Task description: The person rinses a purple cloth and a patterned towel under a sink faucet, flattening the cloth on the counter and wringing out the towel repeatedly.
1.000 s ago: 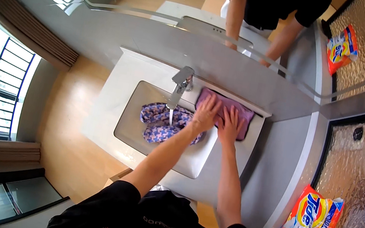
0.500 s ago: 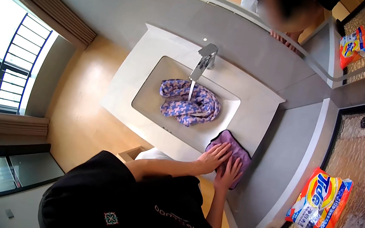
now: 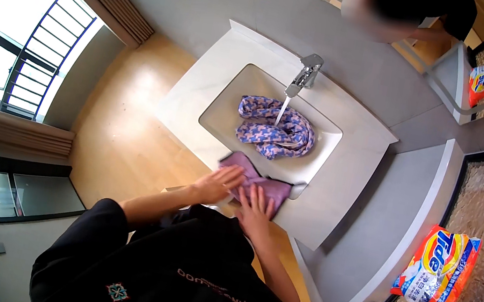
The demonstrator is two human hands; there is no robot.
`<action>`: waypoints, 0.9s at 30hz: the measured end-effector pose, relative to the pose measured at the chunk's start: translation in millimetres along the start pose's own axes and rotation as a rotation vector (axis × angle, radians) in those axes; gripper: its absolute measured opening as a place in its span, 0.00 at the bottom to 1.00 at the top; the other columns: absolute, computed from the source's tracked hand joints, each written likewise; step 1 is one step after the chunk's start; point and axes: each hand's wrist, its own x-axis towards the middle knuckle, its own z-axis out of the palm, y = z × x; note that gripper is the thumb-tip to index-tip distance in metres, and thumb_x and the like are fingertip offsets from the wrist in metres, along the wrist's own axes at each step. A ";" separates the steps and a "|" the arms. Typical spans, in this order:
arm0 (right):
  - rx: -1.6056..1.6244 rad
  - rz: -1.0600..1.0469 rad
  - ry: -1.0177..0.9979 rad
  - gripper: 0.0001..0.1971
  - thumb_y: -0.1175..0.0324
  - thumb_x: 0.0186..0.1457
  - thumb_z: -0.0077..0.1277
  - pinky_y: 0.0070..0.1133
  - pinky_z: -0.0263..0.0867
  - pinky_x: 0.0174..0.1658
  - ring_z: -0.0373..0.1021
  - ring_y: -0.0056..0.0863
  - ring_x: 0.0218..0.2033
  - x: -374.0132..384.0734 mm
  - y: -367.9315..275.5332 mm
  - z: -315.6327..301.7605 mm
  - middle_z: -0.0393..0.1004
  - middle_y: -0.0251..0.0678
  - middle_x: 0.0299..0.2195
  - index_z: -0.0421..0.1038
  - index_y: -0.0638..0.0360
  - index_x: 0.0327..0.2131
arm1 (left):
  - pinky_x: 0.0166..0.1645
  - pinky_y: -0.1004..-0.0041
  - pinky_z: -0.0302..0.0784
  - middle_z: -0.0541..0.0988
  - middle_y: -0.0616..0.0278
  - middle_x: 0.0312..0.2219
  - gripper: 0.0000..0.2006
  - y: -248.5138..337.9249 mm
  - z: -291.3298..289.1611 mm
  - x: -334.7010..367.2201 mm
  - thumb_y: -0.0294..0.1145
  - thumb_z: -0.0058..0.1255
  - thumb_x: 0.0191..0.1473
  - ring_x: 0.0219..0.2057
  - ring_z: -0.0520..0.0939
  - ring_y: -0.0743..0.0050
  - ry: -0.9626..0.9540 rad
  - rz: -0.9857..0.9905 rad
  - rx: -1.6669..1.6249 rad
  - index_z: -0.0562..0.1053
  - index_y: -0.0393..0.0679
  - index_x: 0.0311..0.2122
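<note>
A purple cloth [image 3: 274,190] with a dark border lies across the front edge of the white countertop [image 3: 334,200], its far side reaching the sink rim. My left hand [image 3: 218,185] presses flat on its left part, fingers stretched out. On the middle of the cloth rests my right hand [image 3: 256,210], palm down with fingers spread. In the white sink [image 3: 222,115] sits a bunched blue and pink patterned fabric [image 3: 277,136]. Water runs onto it from the chrome faucet [image 3: 304,75].
A grey recess with a raised pale ledge [image 3: 413,226] lies right of the counter. Beyond it, an orange and white detergent bag [image 3: 437,276] rests on textured glass. A mirror [image 3: 406,25] spans the wall behind the faucet. Wooden flooring [image 3: 127,105] extends to the left.
Both hands have slid left along the counter's front edge, taking the purple cloth from the right front corner to the front of the sink. The cloth is now more creased. The view has shifted slightly.
</note>
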 end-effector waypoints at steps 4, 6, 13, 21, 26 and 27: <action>0.033 -0.155 0.034 0.36 0.50 0.58 0.51 0.54 0.35 0.67 0.39 0.39 0.72 83.4 -46.8 28.9 0.43 0.39 0.71 0.52 0.43 0.68 | 0.72 0.57 0.43 0.48 0.43 0.68 0.37 -65.9 -21.5 -50.5 0.40 0.49 0.56 0.70 0.47 0.45 0.001 -0.282 -0.124 0.52 0.38 0.68; 0.066 -0.177 -0.016 0.36 0.50 0.57 0.51 0.52 0.34 0.67 0.36 0.37 0.72 123.9 -82.9 41.2 0.40 0.38 0.72 0.53 0.43 0.68 | 0.72 0.57 0.42 0.46 0.42 0.69 0.38 -103.6 -22.5 -81.0 0.41 0.46 0.58 0.71 0.45 0.46 0.017 -0.427 -0.147 0.50 0.37 0.68; 0.016 -0.183 0.209 0.34 0.51 0.58 0.49 0.49 0.30 0.69 0.42 0.34 0.71 293.2 -146.2 84.0 0.48 0.35 0.70 0.54 0.42 0.67 | 0.71 0.54 0.45 0.51 0.38 0.67 0.31 -246.9 -22.8 -64.9 0.38 0.38 0.62 0.69 0.49 0.41 0.337 -0.495 0.046 0.53 0.31 0.66; -0.158 -0.128 0.317 0.34 0.59 0.52 0.50 0.42 0.38 0.70 0.50 0.34 0.69 448.6 -86.6 21.9 0.55 0.35 0.67 0.60 0.43 0.64 | 0.70 0.47 0.40 0.48 0.42 0.68 0.32 -347.8 -63.2 66.0 0.43 0.34 0.66 0.70 0.46 0.41 0.392 -0.507 -0.033 0.49 0.33 0.68; -0.183 -0.006 0.336 0.31 0.63 0.50 0.53 0.42 0.41 0.69 0.51 0.34 0.68 495.5 -23.1 -33.7 0.59 0.34 0.65 0.64 0.45 0.60 | 0.71 0.55 0.42 0.49 0.44 0.68 0.33 -359.2 -73.2 173.3 0.44 0.39 0.64 0.70 0.47 0.47 0.477 -0.444 -0.082 0.51 0.35 0.68; -0.181 0.022 0.336 0.31 0.64 0.49 0.53 0.42 0.42 0.69 0.52 0.35 0.68 499.3 -13.0 -42.3 0.59 0.35 0.65 0.63 0.46 0.60 | 0.72 0.55 0.42 0.49 0.44 0.69 0.34 -357.9 -76.5 189.0 0.44 0.41 0.63 0.70 0.47 0.47 0.478 -0.427 -0.114 0.50 0.35 0.68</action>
